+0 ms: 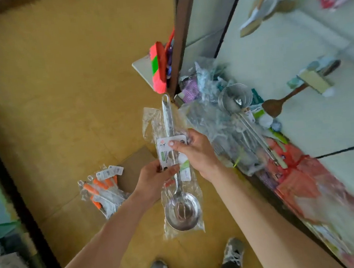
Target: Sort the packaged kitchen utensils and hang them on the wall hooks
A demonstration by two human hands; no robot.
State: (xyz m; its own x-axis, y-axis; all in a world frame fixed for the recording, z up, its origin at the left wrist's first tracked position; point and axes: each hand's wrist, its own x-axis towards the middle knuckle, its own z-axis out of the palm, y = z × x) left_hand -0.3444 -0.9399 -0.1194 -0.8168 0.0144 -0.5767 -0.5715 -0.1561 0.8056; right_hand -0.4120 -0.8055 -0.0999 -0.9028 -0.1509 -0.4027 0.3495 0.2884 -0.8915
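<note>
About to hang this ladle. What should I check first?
1. Grip: left hand and right hand both pinch the packaged ladle at its label card: ok.
2. Handle loop pokes out above the bag: ok.
3. Free wall hook in reach: cannot tell.
4. Floor underfoot: orange-handled packs lie to the left, apart from the feet: ok.

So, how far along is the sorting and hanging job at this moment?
Done: a wooden spoon already hangs on the wall, and orange-handled packs lie apart on the floor, perhaps sorted.
In hand: the left hand and right hand hold a packaged ladle, not yet hung.
Left: a pile of packaged strainers waits by the wall.
</note>
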